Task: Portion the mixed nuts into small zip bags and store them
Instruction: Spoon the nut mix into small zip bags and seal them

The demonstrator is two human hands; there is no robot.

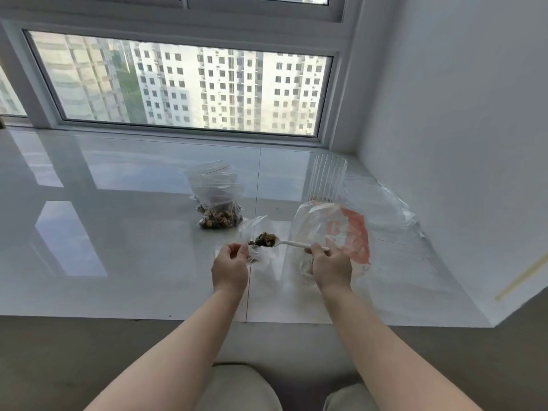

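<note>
Holding a white plastic spoon (292,244) heaped with mixed nuts (266,239), my right hand (330,266) grips its handle; my left hand (230,267) pinches the small clear zip bag (257,229) just left of it.

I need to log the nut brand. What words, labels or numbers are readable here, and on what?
Large plastic bag, orange-red print: one pale character like "0" or "D" shows; the rest is too crumpled and blurred to read.
Filled zip bags: no text visible.
White spoon: no markings visible.
No brand can be read.
</note>
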